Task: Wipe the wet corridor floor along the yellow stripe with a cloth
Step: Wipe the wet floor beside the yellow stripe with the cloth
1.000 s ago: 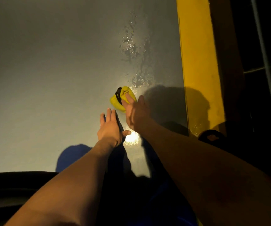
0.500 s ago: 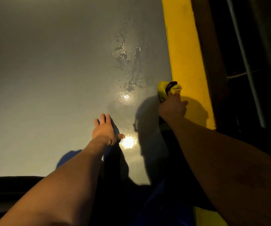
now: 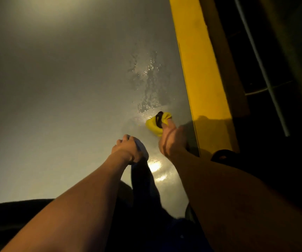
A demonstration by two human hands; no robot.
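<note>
**Cloth at the edge of the puddle**

We see the grey corridor floor (image 3: 55, 106), the yellow stripe (image 3: 201, 70) along its right, and a wet patch (image 3: 146, 84) just beside the stripe. Our right hand (image 3: 172, 140) presses a bunched yellow cloth (image 3: 154, 125) down below the water, likely ready to push through it. Our left hand (image 3: 126, 150), fingers curled, seems to grip blue fabric (image 3: 143, 150), probably for bracing.

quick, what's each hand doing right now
Left hand: fingers curled, resting on the knee, holding nothing visible.
Right hand: pressing the yellow cloth on the floor.
</note>
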